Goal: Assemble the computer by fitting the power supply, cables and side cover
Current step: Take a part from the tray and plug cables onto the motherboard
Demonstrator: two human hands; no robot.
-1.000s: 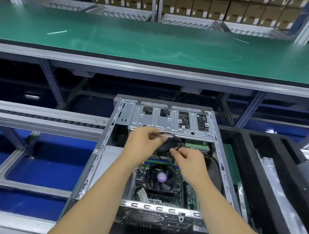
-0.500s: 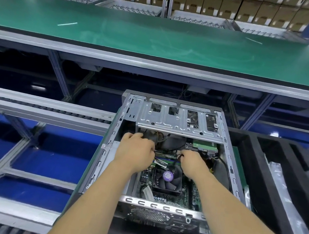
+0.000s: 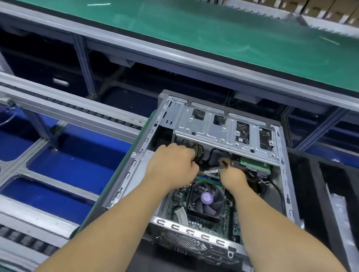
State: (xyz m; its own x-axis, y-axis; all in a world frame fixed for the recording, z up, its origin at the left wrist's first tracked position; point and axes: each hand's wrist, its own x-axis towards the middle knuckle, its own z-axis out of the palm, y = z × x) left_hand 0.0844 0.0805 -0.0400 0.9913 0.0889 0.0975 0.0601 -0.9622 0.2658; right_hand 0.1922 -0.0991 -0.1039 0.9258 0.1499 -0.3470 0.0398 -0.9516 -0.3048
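An open grey computer case [image 3: 284, 173] lies on its side before me, with no side cover on it. Inside are a green motherboard and a black CPU fan [image 3: 206, 198] with a purple sticker. Both hands reach under the silver drive cage [image 3: 218, 132]. My left hand [image 3: 173, 166] is curled, its fingers around dark cables [image 3: 198, 151]. My right hand [image 3: 232, 178] is curled too and pinches a small brownish connector [image 3: 224, 162] at the end of a cable. What lies under the hands is hidden.
A long green bench top [image 3: 189, 26] runs across the back, with cardboard boxes on shelves behind it. A roller conveyor frame [image 3: 51, 104] and blue bins [image 3: 66, 166] lie to the left. A black foam tray [image 3: 339, 192] holding a plastic-wrapped part sits at the right.
Both hands have moved deeper into the case, under the drive cage, taking the cables with them. The view has shifted left and tilted.
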